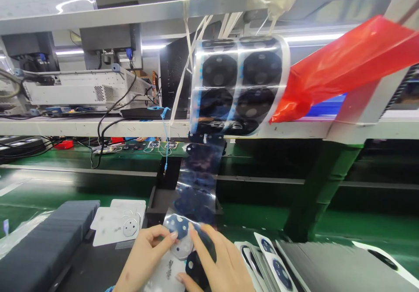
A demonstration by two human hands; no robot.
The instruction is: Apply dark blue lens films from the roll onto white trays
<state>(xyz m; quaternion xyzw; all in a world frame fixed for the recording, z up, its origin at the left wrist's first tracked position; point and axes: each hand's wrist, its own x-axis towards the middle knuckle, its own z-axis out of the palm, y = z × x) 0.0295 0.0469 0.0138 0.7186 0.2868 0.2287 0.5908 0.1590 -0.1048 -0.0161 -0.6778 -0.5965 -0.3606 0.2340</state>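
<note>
A clear film strip (197, 187) with dark blue octagonal stickers hangs from a roll (240, 87) down to my hands. My left hand (149, 257) is closed, thumb and index finger pinching the strip's edge beside a sticker with pale round holes (177, 225). Over the strip's right side, my right hand (222, 261) is closed with its index finger pressing near that sticker and its thumb lower down by another dark sticker (193, 266). Beneath the hands lies a white card (165, 274) with black print and a round holed area. My palms hide part of both.
White cards (119, 222) lie left, beside a long row of dark grey sheets (49, 244). At right are cards with blue stickers (275, 263) and a grey stack (330, 266). Red plastic (347, 65) hangs beside the roll; a shelf edge (294, 129) crosses ahead.
</note>
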